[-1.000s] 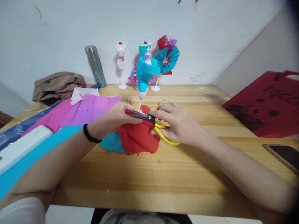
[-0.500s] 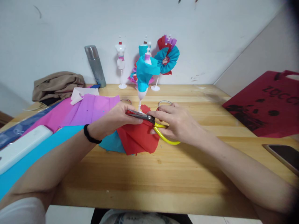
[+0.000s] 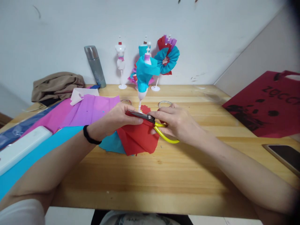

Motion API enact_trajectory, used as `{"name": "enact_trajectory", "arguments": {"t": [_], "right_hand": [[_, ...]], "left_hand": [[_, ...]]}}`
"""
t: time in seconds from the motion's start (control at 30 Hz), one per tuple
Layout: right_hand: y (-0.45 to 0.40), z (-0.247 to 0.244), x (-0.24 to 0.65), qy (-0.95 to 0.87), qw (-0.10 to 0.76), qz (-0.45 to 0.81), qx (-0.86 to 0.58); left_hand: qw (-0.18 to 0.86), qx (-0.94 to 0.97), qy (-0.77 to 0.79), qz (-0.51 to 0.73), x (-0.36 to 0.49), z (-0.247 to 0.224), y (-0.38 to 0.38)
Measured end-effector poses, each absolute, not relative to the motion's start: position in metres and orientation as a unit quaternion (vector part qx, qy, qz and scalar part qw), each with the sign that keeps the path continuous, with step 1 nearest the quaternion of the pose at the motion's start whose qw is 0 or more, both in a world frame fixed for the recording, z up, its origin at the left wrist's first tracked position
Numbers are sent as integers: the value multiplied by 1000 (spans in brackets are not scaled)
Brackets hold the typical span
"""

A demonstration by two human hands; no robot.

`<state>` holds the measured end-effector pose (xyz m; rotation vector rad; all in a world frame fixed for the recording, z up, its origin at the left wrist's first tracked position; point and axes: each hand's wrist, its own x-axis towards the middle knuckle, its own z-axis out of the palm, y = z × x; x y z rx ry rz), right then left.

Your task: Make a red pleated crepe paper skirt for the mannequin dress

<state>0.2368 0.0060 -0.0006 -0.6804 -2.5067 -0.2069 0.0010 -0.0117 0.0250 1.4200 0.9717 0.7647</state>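
L hand [image 3: 114, 117]: grip narrow, thumb/fingers pinching the red sheet [image 3: 139, 139] at scissors' [image 3: 150, 118] blades, prob. to keep the edge taut & steady. R hand [image 3: 181, 122]: grip closed on yellow handles, blades aimed L, likely for leverage w/ control. Sheet hangs btwn hands, mid-worktop [image 3: 150, 187], partly over teal sheet [image 3: 112, 143]. Form w/ teal wrap [image 3: 143, 73] stands upright just on far side, presumably within reach; phone [image 3: 284, 156] far R of hands.
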Motion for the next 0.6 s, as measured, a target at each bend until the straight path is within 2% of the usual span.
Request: {"name": "enact_trajectory", "arguments": {"t": [0.6], "right_hand": [[5, 3, 236, -910, 315, -59, -261]], "left_hand": [[568, 629, 414, 332, 0, 31, -12]]}}
